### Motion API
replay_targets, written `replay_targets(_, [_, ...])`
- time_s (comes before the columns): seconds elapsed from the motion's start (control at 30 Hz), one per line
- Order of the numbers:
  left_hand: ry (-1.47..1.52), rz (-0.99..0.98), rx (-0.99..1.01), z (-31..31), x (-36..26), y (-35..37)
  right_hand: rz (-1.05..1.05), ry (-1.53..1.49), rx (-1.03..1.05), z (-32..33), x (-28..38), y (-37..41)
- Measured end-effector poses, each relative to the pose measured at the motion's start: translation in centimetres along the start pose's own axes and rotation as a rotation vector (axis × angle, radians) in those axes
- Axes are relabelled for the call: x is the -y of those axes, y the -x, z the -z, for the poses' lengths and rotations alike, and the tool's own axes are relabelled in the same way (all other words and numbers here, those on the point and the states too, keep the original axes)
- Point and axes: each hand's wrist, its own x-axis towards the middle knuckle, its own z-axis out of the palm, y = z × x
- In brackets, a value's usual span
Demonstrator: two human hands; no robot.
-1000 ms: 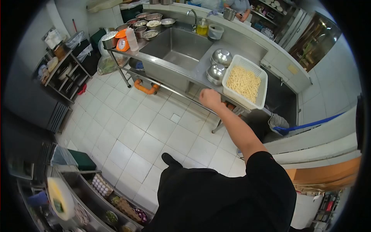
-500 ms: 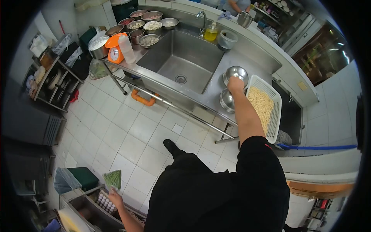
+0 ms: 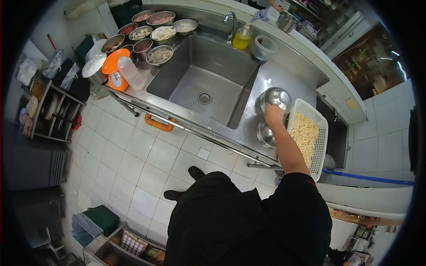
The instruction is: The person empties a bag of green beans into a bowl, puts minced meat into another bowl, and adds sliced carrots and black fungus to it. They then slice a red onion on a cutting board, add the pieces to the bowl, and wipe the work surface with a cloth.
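My right hand [image 3: 274, 114] reaches to the counter right of the sink, its fingers closed on the near edge of a shiny metal bowl [image 3: 278, 96]. That bowl looks upside down. Just nearer stands a second metal bowl [image 3: 265, 134], partly hidden by my wrist. Beside my forearm lies a white perforated plastic basket [image 3: 322, 148] holding pale yellow noodle-like strips [image 3: 303, 135]. My left hand is out of view.
Left of the steel sink [image 3: 213, 108] stand several metal bowls of food [image 3: 160, 55], an orange kitchen scale [image 3: 117, 80] and a plastic bottle [image 3: 131, 74]. Behind are a faucet [image 3: 231, 26] and yellow soap bottle [image 3: 242, 38]. Eggs [image 3: 132, 244] sit lower left.
My left hand, with a clear bag of green vegetables, has gone out of view at the bottom. My right hand stays at the metal bowl, and my view has shifted slightly.
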Motion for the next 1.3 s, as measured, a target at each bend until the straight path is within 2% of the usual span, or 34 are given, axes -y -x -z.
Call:
replay_targets(0.2, [0.009,0.04,-0.023,1.6,-3.0,-1.7,-0.025,0.038,-0.049,-1.0,0.1,-0.5])
replay_targets(0.37, [0.085,0.068,-0.142,6.7,-6.8,-5.7,-0.028,0.058,-0.07,1.0,-0.4,-1.0])
replay_targets(0.43, [0.122,-0.057,-0.054,10.1,-8.5,-8.1,-0.04,0.075,-0.071,2.3,-0.8,-1.0])
replay_targets(0.53, [0.165,-0.121,-0.093,12.2,-10.7,-8.9,-0.007,0.13,-0.164,3.5,-1.9,-2.1])
replay_targets(0.6, [0.261,-0.154,-0.182,12.9,-11.3,-8.9,0.062,0.212,-0.265,3.9,-3.8,-4.1])
replay_targets(0.63, [0.27,-0.137,-0.186,13.1,-11.7,-8.8,0.028,0.207,-0.368,4.5,-4.9,-5.7])
replay_targets(0.7, [0.27,-0.217,-0.051,13.5,-11.3,-8.3,-0.04,0.16,-0.505,7.5,-4.9,-7.2])
replay_targets(0.73, [0.321,-0.234,-0.161,12.0,-10.6,-8.7,-0.065,0.114,-0.539,9.8,-3.6,-7.1])
replay_targets(0.8, [0.302,-0.295,-0.327,10.6,-9.8,-6.7,0.023,0.016,-0.693,10.1,-0.6,-7.7])
replay_targets(0.83, [0.364,-0.302,-0.315,10.1,-9.1,-5.5,0.108,-0.03,-0.725,9.4,1.7,-7.8])
replay_targets(0.87, [0.39,-0.233,-0.201,9.8,-8.5,-4.9,0.217,-0.044,-0.716,8.1,4.1,-7.9])
replay_targets(0.9, [0.394,-0.132,-0.226,9.9,-8.3,-2.9,0.209,-0.012,-0.491,8.1,7.8,-6.9])
replay_targets(0.93, [0.429,-0.17,-0.258,9.1,-6.9,-2.0,0.358,-0.044,-0.533,7.1,11.0,-5.5])
replay_targets(0.97, [0.373,-0.037,-0.26,7.5,-5.5,-1.7,0.489,-0.07,-0.457,5.8,13.1,-5.4])
replay_targets(1.0, [0.415,0.062,-0.249,6.6,-4.3,-0.9,0.537,-0.034,-0.287,4.8,15.0,-5.9])
replay_targets(1.03, [0.459,0.15,-0.232,6.3,-3.5,-0.1,0.587,-0.13,-0.441,2.0,15.7,-7.8])
replay_targets(1.07, [0.541,0.193,-0.24,5.9,-2.2,0.9,0.601,-0.148,-0.523,2.7,17.3,-7.3])
replay_targets(1.1, [0.623,0.227,-0.253,5.3,-1.2,1.7,0.355,-0.119,-0.37,9.6,22.6,-2.1])
replay_targets(1.17, [0.677,0.372,-0.256,7.4,-0.4,4.8,0.285,-0.155,-0.419,12.0,28.9,-1.4])
replay_targets(1.2, [0.687,0.413,-0.234,8.4,0.3,5.6,0.351,-0.177,-0.428,12.6,33.1,-0.3])
replay_targets(1.3, [0.799,0.489,-0.372,5.0,4.6,5.7,0.829,-0.719,-0.242,12.8,44.5,5.6])
